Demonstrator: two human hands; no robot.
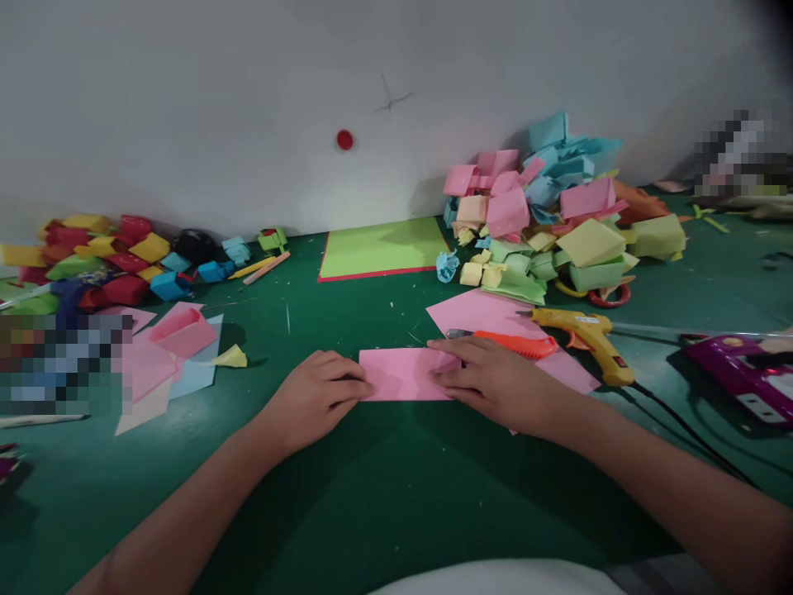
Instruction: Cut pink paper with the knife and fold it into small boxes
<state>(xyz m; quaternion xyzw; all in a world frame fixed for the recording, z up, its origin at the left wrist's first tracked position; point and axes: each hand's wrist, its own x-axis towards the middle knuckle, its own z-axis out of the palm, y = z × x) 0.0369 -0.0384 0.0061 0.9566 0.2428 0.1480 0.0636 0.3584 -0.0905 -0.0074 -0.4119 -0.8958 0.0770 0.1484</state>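
Note:
A folded strip of pink paper (400,373) lies flat on the green table in front of me. At its left end, my left hand (319,397) has curled fingers gripping the edge, the thumb side low. Over the right end rests my right hand (496,376), its fingers holding that end down and hiding part of it. Behind the right hand, an orange utility knife (517,343) lies on pink sheets (464,312). A yellow hot glue gun (586,335) sits just to the right of them.
Folded paper pieces form a pastel heap (511,211) at the back right and a brighter heap (117,252) at the back left. A lime sheet with a red edge (384,250) lies by the wall. A purple power strip (740,380) and the glue gun's cord (681,426) occupy the right.

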